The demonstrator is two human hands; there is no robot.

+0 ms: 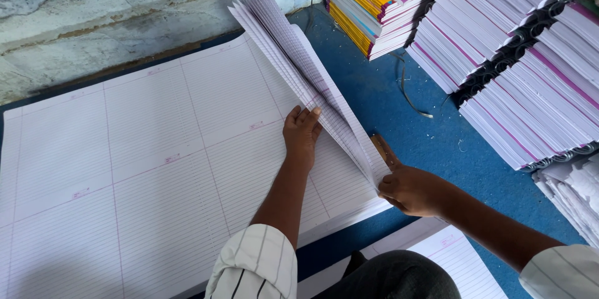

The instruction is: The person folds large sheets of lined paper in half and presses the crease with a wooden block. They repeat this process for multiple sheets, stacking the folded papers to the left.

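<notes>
- A dark trouser knee [399,277] and two striped sleeve cuffs [254,268] are sitting nearest the camera, just below both hands.
- The right hand [412,190] is closing its fingers on the near corner of a lifted bundle of ruled sheets [312,81], pinching it where the bundle meets the stack; a brown wooden tool [382,149] is lying under its fingers.
- The left hand [302,134] is lying open, fingers straight, pressing flat against the left face of that bundle, with its palm over the sheet below.
- The bundle is standing on edge, fanning away from the hands toward the wall, its far end splaying into separate leaves.
- Beneath and to the left of the left hand, a large stack of ruled sheets [125,168] with pink margin lines is lying flat on the blue surface [387,99].
- Another ruled sheet [455,255] is lying just below the right hand.
- Beyond the right hand, stacks of spiral-bound notebooks [530,74] are leaning in rows, and farther off a pile of books with yellow covers [368,0] is resting against the wall [93,12].
</notes>
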